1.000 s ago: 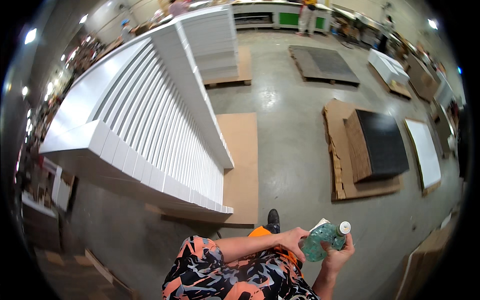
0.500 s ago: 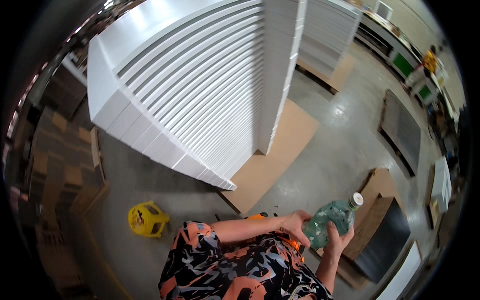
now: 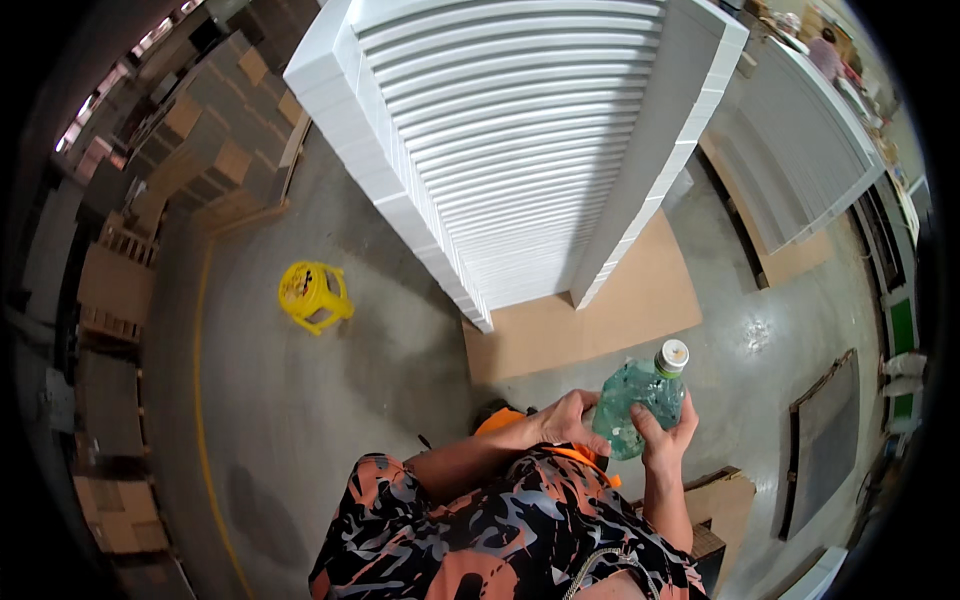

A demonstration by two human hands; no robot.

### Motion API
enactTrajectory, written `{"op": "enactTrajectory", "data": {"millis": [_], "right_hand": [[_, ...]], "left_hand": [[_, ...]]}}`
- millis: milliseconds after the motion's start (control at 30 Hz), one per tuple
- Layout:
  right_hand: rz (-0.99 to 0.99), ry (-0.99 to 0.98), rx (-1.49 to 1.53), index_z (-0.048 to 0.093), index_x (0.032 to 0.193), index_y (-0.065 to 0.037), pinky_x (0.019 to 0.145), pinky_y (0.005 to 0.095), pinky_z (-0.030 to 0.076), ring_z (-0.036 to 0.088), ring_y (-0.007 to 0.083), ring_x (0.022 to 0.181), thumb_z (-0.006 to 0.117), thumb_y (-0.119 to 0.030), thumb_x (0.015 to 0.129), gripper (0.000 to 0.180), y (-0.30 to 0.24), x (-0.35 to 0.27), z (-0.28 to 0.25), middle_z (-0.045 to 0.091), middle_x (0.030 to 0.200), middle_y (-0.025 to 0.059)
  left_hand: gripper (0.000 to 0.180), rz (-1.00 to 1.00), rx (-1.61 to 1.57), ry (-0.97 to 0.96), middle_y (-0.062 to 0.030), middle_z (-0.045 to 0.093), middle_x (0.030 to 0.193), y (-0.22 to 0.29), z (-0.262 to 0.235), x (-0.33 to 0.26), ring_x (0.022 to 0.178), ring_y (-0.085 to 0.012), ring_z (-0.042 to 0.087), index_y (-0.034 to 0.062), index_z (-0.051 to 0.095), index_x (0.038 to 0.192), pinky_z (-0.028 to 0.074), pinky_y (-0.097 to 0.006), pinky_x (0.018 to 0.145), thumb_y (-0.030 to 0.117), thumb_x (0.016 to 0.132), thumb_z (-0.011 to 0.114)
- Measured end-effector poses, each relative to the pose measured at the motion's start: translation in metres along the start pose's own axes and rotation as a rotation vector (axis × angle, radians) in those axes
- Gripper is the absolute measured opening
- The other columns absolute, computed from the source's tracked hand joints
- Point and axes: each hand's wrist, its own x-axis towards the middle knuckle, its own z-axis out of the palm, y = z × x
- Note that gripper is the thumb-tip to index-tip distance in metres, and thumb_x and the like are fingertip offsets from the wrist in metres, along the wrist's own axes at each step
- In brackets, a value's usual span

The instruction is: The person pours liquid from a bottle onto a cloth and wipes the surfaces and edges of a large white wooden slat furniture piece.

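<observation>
A clear green plastic bottle (image 3: 620, 392) with a white cap (image 3: 672, 357) is tilted in front of my body, its cap end up and to the right. My right hand (image 3: 668, 430) grips its side, with the thumb lying across the front. My left hand (image 3: 570, 422) is closed about the lower left end of the bottle; some of its fingers are hidden. Small dark and pale bits show on or inside the bottle; I cannot tell which. Something orange (image 3: 497, 420) is partly hidden behind my left forearm.
Ahead stands a tall stack of white channel-shaped panels (image 3: 520, 140) on a brown board (image 3: 640, 290). A yellow stool (image 3: 315, 297) is at left, beyond it stacked cartons (image 3: 215, 125). Another white stack (image 3: 800, 140) and a dark flat pallet load (image 3: 822, 440) are at right.
My view has turned to the right, so the stack and the stool sit differently in it. Both hands still hold the bottle, now a little farther left and higher in view.
</observation>
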Motion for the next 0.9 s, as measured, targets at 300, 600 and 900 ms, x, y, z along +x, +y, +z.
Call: {"op": "enactTrajectory", "data": {"millis": [300, 600, 900], "right_hand": [[0.068, -0.223, 0.036, 0.057, 0.126, 0.005, 0.088, 0.0307, 0.05, 0.063, 0.0148, 0.097, 0.073, 0.005, 0.076, 0.053, 0.015, 0.007, -0.02, 0.067, 0.108, 0.0087], [0.003, -0.235, 0.036, 0.058, 0.124, 0.004, 0.089, 0.0302, 0.05, 0.063, 0.014, 0.097, 0.073, 0.007, 0.073, 0.053, 0.002, 0.003, 0.011, 0.068, 0.107, 0.008], [-0.146, -0.501, -0.101, 0.06, 0.119, -0.001, 0.087, 0.0265, 0.048, 0.059, 0.0106, 0.095, 0.073, 0.009, 0.073, 0.049, 0.008, -0.011, 0.051, 0.065, 0.102, 0.0013]], "left_hand": [[0.056, -0.063, -0.049, 0.296, -0.0061, 0.068, 0.099, -0.007, 0.037, -0.011, 0.089, -0.0126, 0.06, -0.0046, 0.063, 0.113, 0.047, -0.027, 0.082, 0.029, 0.074, 0.085], [0.052, 0.058, -0.08, 0.312, -0.0067, 0.069, 0.103, 0.001, 0.014, -0.027, 0.094, -0.0137, 0.061, -0.0021, 0.064, 0.114, 0.049, -0.029, 0.085, 0.022, 0.073, 0.086], [0.049, 0.31, 0.227, 0.305, -0.0055, 0.071, 0.099, 0.003, -0.011, -0.062, 0.091, -0.0136, 0.065, 0.0015, 0.066, 0.109, 0.052, -0.029, 0.084, 0.01, 0.067, 0.089]]}}
